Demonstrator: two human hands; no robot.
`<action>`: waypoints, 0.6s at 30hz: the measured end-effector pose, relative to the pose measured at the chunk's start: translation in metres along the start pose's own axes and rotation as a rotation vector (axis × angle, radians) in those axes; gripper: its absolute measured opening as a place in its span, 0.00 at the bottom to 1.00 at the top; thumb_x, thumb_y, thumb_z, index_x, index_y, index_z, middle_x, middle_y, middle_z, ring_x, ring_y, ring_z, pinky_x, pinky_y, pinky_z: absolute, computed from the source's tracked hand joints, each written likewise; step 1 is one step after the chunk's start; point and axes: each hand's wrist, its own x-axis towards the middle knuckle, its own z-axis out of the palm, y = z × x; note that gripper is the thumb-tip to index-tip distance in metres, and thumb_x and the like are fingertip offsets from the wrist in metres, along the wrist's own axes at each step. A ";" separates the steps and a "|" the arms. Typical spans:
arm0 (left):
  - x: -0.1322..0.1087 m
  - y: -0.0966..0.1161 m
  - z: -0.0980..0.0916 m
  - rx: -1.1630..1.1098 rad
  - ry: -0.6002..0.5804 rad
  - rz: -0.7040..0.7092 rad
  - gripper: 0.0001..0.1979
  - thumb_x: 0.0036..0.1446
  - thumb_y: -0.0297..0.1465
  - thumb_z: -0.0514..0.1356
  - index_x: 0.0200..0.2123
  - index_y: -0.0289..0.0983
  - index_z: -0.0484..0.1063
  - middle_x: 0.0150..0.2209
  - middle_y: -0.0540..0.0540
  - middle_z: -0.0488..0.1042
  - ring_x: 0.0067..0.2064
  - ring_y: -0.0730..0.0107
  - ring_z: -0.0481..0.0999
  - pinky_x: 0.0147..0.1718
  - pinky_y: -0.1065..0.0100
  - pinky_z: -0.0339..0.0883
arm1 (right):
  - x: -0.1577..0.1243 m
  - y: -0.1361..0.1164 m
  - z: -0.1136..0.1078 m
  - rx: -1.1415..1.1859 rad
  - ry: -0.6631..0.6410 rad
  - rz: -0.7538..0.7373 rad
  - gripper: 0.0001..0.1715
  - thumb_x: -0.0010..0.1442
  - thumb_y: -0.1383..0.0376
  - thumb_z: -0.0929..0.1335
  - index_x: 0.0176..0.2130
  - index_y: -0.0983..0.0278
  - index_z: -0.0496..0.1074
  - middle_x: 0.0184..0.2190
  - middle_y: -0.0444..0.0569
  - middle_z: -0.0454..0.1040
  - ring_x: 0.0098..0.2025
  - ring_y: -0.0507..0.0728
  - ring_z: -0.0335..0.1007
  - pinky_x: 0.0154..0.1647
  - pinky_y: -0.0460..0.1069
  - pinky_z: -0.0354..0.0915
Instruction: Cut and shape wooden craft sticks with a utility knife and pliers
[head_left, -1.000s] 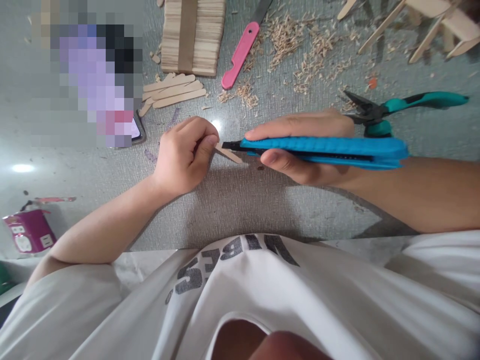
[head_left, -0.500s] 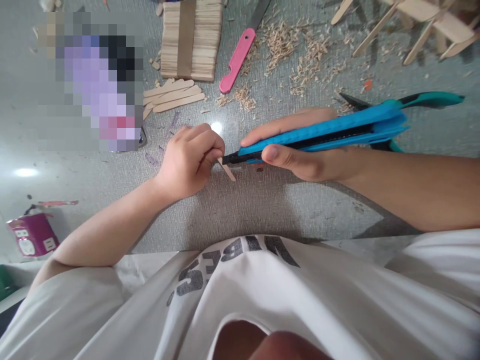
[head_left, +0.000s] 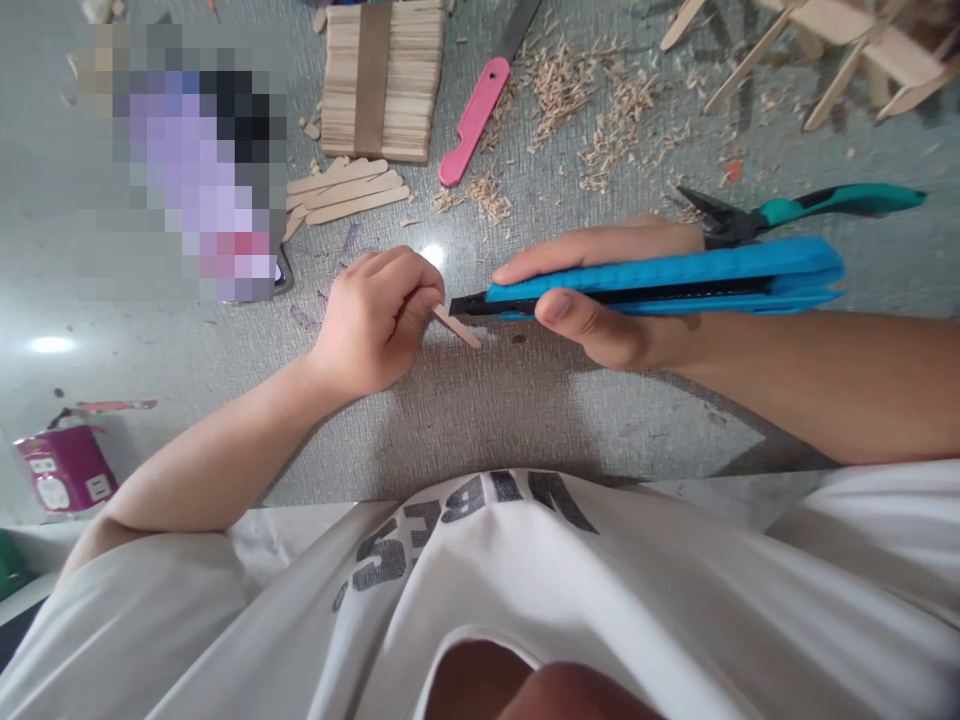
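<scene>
My left hand (head_left: 379,320) is closed in a pinch on a wooden craft stick (head_left: 459,327), whose rounded end sticks out to the right and slants down. My right hand (head_left: 611,300) grips a blue utility knife (head_left: 675,278), with the thumb along its near side and fingers behind it. The knife's dark tip points left, just above the stick and close to the left fingertips; whether it touches the stick I cannot tell. Behind the right wrist lie pliers (head_left: 817,208) with teal and black handles, partly hidden.
A banded bundle of craft sticks (head_left: 405,85) and several loose sticks (head_left: 356,195) lie beyond the left hand. A pink-handled knife (head_left: 476,120) lies beside wood shavings (head_left: 562,90). A stick structure (head_left: 862,50) stands far right. A purple adapter (head_left: 64,470) is at left.
The knife has shifted slightly right and its back end has lowered, uncovering more of the pliers. The held stick has turned a little, its free end now higher and farther right.
</scene>
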 end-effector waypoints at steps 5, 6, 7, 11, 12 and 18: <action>-0.001 -0.002 0.000 0.011 -0.018 0.008 0.11 0.74 0.33 0.54 0.37 0.43 0.70 0.33 0.45 0.79 0.34 0.61 0.76 0.37 0.57 0.68 | 0.001 -0.001 0.000 -0.030 -0.014 -0.007 0.13 0.70 0.50 0.74 0.48 0.51 0.87 0.40 0.45 0.89 0.37 0.59 0.86 0.40 0.52 0.82; -0.001 -0.002 0.000 0.018 -0.017 0.007 0.11 0.74 0.33 0.54 0.37 0.43 0.70 0.33 0.45 0.79 0.34 0.61 0.76 0.36 0.57 0.68 | 0.001 -0.001 0.000 -0.030 -0.018 -0.005 0.13 0.70 0.50 0.74 0.48 0.51 0.87 0.40 0.45 0.89 0.36 0.59 0.86 0.41 0.52 0.82; -0.001 -0.002 0.000 0.024 -0.014 0.007 0.11 0.75 0.33 0.54 0.37 0.43 0.70 0.33 0.45 0.79 0.34 0.61 0.75 0.36 0.57 0.68 | 0.001 -0.001 0.001 -0.027 -0.019 -0.007 0.13 0.70 0.50 0.74 0.47 0.51 0.88 0.39 0.45 0.89 0.36 0.59 0.86 0.41 0.52 0.82; -0.001 -0.001 0.001 0.035 -0.008 0.013 0.11 0.75 0.33 0.54 0.37 0.42 0.71 0.34 0.45 0.80 0.34 0.62 0.75 0.36 0.57 0.68 | 0.000 0.000 0.001 -0.027 -0.022 0.015 0.15 0.70 0.48 0.74 0.47 0.52 0.88 0.37 0.46 0.89 0.35 0.58 0.85 0.40 0.51 0.82; -0.001 -0.001 0.001 0.037 -0.006 0.013 0.11 0.75 0.33 0.54 0.37 0.42 0.71 0.34 0.44 0.80 0.34 0.62 0.75 0.36 0.57 0.68 | 0.001 0.001 0.000 -0.025 -0.021 0.013 0.15 0.70 0.49 0.74 0.47 0.53 0.88 0.37 0.46 0.89 0.35 0.57 0.85 0.39 0.50 0.81; -0.003 -0.001 0.004 0.044 0.020 0.017 0.12 0.76 0.34 0.54 0.36 0.43 0.71 0.33 0.45 0.79 0.33 0.62 0.76 0.38 0.56 0.69 | 0.004 0.005 -0.004 0.022 -0.113 -0.040 0.14 0.72 0.53 0.74 0.46 0.59 0.87 0.33 0.44 0.87 0.30 0.50 0.81 0.30 0.43 0.73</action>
